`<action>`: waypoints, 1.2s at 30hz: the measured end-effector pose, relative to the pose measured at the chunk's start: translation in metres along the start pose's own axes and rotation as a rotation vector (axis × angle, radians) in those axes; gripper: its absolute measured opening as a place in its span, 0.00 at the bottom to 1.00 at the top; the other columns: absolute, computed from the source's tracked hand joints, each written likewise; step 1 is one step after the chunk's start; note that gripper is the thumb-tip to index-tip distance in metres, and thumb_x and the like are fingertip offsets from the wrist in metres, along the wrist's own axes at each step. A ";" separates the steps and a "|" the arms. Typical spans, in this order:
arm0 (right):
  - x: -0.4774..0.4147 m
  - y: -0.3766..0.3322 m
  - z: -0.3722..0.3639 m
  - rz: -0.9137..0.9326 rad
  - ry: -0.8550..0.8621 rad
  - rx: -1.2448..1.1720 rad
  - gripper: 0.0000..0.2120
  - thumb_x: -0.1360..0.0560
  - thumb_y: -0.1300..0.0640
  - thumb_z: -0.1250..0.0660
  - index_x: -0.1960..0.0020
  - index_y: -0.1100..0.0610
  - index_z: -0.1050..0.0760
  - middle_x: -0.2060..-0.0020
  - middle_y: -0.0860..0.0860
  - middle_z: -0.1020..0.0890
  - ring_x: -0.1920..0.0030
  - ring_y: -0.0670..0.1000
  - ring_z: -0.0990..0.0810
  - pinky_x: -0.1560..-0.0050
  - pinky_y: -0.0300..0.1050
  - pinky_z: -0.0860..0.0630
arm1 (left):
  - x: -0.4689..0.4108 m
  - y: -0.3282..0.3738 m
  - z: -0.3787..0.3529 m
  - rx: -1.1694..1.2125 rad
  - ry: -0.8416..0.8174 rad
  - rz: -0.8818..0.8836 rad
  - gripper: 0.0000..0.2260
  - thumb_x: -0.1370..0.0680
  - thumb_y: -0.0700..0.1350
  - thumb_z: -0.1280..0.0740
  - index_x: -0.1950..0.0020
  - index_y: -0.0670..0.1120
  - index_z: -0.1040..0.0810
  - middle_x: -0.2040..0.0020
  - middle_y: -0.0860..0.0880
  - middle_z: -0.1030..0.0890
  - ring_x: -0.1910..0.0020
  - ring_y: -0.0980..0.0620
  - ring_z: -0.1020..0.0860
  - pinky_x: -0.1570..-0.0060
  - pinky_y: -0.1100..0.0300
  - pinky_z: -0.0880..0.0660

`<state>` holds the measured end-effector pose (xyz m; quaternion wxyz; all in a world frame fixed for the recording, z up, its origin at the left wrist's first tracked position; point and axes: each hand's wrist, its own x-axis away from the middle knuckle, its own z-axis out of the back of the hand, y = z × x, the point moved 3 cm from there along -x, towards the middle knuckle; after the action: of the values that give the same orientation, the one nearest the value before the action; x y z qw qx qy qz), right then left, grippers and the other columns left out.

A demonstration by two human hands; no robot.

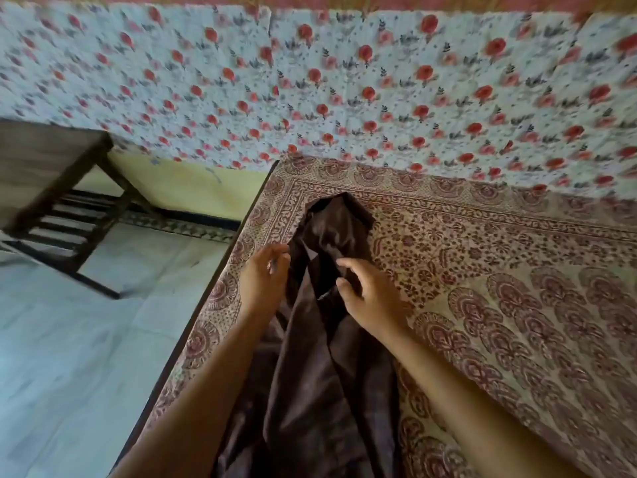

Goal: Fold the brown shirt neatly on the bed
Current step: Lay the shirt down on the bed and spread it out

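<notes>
The brown shirt [310,391] lies on the bed [482,288] as a long, bunched strip, running from the bottom centre of the frame up to the middle. It is rumpled and not yet spread flat, so the folding proper looks not yet begun; the step in hand seems to be taking hold of the shirt's upper part to open it out.

Both forearms reach in from the bottom edge. The left hand [265,274] sits at the shirt's left edge, fingers curled, fingertips just at the cloth. The right hand [365,294] is over the shirt's right side with curled fingers and the thumb apart from them. The frame is blurred, and I cannot tell whether either hand actually grips the cloth.

The next move probably calls for a firm pinch at two matching points, perhaps the shoulders, then a lift and spread toward the middle right, where the bed shows free room.

The bed wears a cream bedcover [517,339] printed in maroon. Beyond it, across the top of the frame, spreads a white flowered cloth [344,81] with red blooms. At lower left is a pale floor [69,339]; at upper left a dark wooden table [51,174] with slats beneath, against a yellow wall [189,188].
</notes>
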<state>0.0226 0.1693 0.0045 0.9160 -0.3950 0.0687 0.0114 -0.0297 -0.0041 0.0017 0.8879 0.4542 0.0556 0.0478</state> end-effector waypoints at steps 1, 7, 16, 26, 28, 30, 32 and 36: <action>-0.017 0.010 -0.015 -0.011 0.008 0.003 0.18 0.26 0.52 0.39 0.39 0.58 0.25 0.43 0.52 0.21 0.41 0.51 0.23 0.41 0.45 0.27 | -0.018 -0.012 -0.009 0.003 0.018 0.013 0.08 0.24 0.42 0.36 0.48 0.47 0.19 0.53 0.49 0.18 0.56 0.50 0.21 0.57 0.60 0.29; -0.107 0.041 -0.085 -0.150 -0.126 0.153 0.18 0.24 0.53 0.37 0.36 0.59 0.29 0.40 0.54 0.24 0.39 0.54 0.26 0.42 0.47 0.29 | -0.112 -0.073 -0.064 -0.078 -0.005 0.218 0.11 0.24 0.43 0.37 0.45 0.46 0.20 0.46 0.44 0.18 0.46 0.45 0.22 0.52 0.59 0.30; -0.141 0.064 -0.104 -0.295 -0.162 0.144 0.07 0.31 0.64 0.37 0.67 0.64 0.26 0.69 0.59 0.23 0.61 0.60 0.22 0.67 0.49 0.31 | -0.157 -0.095 -0.127 -0.245 -0.337 0.224 0.20 0.27 0.42 0.31 0.36 0.42 0.25 0.38 0.42 0.24 0.39 0.43 0.25 0.42 0.56 0.29; -0.133 0.086 -0.006 -0.903 0.275 -0.690 0.21 0.20 0.52 0.47 0.32 0.62 0.34 0.44 0.56 0.28 0.51 0.53 0.31 0.59 0.44 0.32 | -0.140 -0.058 -0.107 0.432 -0.082 0.603 0.07 0.24 0.42 0.42 0.59 0.43 0.28 0.51 0.45 0.23 0.56 0.45 0.23 0.55 0.54 0.25; -0.124 0.078 0.010 -0.802 0.228 -0.577 0.26 0.23 0.43 0.43 0.35 0.63 0.31 0.40 0.57 0.25 0.48 0.56 0.26 0.52 0.47 0.30 | -0.134 -0.041 -0.102 0.535 -0.110 0.618 0.10 0.23 0.48 0.38 0.59 0.41 0.28 0.58 0.45 0.24 0.63 0.47 0.24 0.61 0.56 0.27; -0.110 0.069 0.028 -0.701 0.152 -0.442 0.22 0.27 0.44 0.34 0.47 0.63 0.24 0.48 0.57 0.20 0.47 0.57 0.22 0.52 0.47 0.29 | -0.125 -0.028 -0.098 0.455 -0.212 0.569 0.13 0.27 0.47 0.29 0.55 0.39 0.27 0.59 0.44 0.23 0.61 0.47 0.23 0.58 0.55 0.26; -0.095 0.064 0.053 -0.668 0.129 -0.355 0.11 0.28 0.52 0.30 0.57 0.61 0.22 0.58 0.57 0.19 0.53 0.57 0.20 0.58 0.47 0.29 | -0.109 -0.020 -0.084 0.273 -0.251 0.521 0.11 0.30 0.42 0.26 0.55 0.37 0.24 0.62 0.42 0.23 0.60 0.46 0.21 0.55 0.54 0.24; -0.061 0.052 0.121 -0.732 0.272 -0.402 0.10 0.24 0.58 0.38 0.53 0.66 0.24 0.63 0.58 0.24 0.57 0.56 0.23 0.58 0.46 0.30 | -0.078 0.013 -0.042 0.078 -0.166 0.336 0.05 0.29 0.44 0.29 0.61 0.43 0.20 0.57 0.39 0.19 0.51 0.40 0.20 0.52 0.51 0.24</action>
<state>-0.0273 0.2952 0.0571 0.7472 -0.5618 0.0406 -0.3528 -0.1132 0.0265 -0.0083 0.8508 0.4933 -0.0927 0.1555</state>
